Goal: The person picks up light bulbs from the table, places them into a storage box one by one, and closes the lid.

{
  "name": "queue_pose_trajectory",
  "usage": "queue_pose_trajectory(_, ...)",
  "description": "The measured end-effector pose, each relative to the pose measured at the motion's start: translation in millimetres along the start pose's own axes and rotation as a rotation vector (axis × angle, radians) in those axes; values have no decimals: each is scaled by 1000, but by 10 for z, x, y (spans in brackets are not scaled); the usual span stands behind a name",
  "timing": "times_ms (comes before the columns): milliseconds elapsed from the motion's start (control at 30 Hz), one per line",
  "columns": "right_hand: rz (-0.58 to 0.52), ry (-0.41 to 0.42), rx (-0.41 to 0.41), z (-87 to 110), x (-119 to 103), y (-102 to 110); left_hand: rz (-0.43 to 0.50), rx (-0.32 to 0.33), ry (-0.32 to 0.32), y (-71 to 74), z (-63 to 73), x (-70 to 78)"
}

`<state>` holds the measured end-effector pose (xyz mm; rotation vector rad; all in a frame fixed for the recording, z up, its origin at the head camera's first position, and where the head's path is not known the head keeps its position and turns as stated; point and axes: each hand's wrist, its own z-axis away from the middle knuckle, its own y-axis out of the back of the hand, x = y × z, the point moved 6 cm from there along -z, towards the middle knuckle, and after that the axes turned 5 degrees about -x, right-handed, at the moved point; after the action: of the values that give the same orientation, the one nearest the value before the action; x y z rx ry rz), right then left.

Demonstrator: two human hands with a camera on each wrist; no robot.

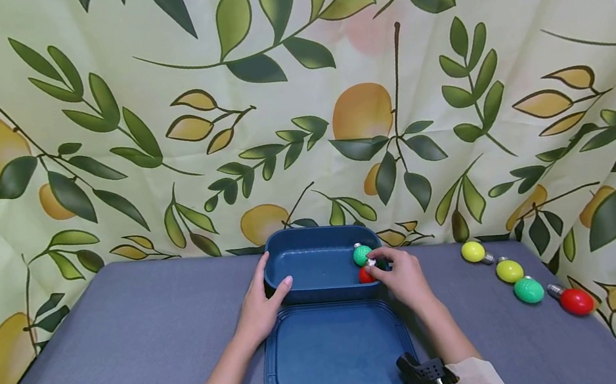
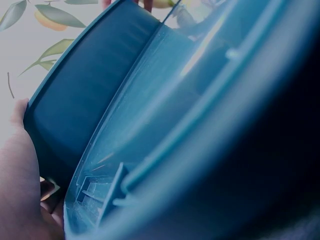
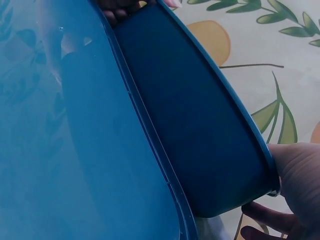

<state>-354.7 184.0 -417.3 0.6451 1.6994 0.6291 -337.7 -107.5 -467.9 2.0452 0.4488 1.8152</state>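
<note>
A deep blue plastic box [image 1: 313, 264] stands near the back edge of the table. Its left end is gripped by my left hand [image 1: 259, 302], with the thumb at the front wall; the left wrist view shows that hand [image 2: 20, 165] at the box's corner. Inside, at the right end, lie a green light bulb [image 1: 362, 254] and a red light bulb [image 1: 365, 275]. My right hand [image 1: 404, 277] reaches over the right rim and pinches the red bulb by its silver base. In the right wrist view the box wall [image 3: 195, 115] hides the bulbs.
The blue lid [image 1: 338, 353] lies flat in front of the box, between my forearms. To the right, along the table's edge, are two yellow bulbs [image 1: 510, 270], another green bulb [image 1: 528, 290] and another red bulb [image 1: 577, 302]. A leaf-patterned cloth [image 1: 283, 103] hangs behind the table.
</note>
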Motion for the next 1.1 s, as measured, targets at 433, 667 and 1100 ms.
queue_pose_trajectory(433, -1, 6, -14, 7, -3, 15, -1, -1, 3, -2, 2, 13)
queue_pose_trajectory(667, 21, 26, -13, 12, -26, 32, 9, -6, 4, 9, 11, 31)
queue_pose_trajectory(1100, 26, 60, 44, 40, -106, 186, 12, -9, 4, 11, 12, 28)
